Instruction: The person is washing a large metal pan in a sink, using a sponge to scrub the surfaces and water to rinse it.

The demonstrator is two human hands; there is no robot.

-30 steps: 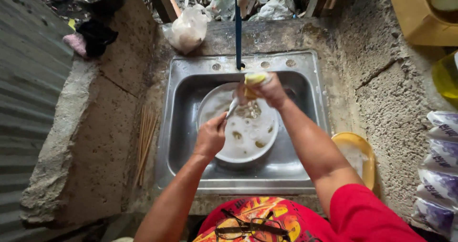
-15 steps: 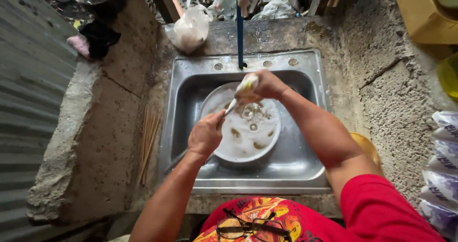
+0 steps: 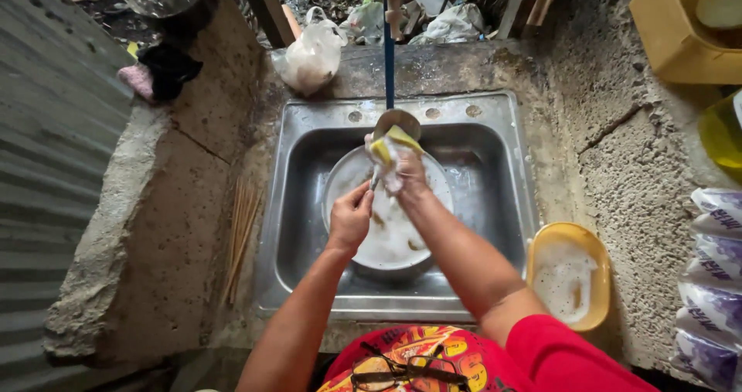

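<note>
My left hand (image 3: 350, 218) gripped a metal ladle's (image 3: 396, 121) handle while my right hand (image 3: 403, 174), at one o'clock, squeezed a soapy yellow sponge (image 3: 390, 146) around it.

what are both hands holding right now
Left hand: closed on the handle of a ladle over the sink.
Right hand: closed on a soapy yellow sponge, against the ladle.
</note>
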